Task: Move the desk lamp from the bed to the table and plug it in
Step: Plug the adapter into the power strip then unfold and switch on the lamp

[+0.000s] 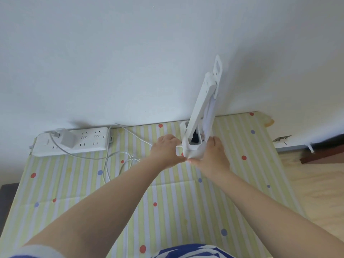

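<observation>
A white desk lamp (202, 107) stands on the table (167, 211) near the wall, its folded arm leaning up and to the right. My left hand (165, 151) grips the left side of its base (194, 151). My right hand (212, 155) grips the base's right side, and the two thumbs meet at its front corner. A white power strip (89, 144) lies at the table's back left with a white adapter (67, 139) plugged into it. A white cable (113, 161) loops from the adapter across the cloth toward the lamp base.
The table is covered with a yellow-striped cloth dotted red and blue. A white wall (130, 62) rises right behind it. Wooden floor (316, 183) shows to the right, and a dark piece of furniture (7, 198) sits at the left edge.
</observation>
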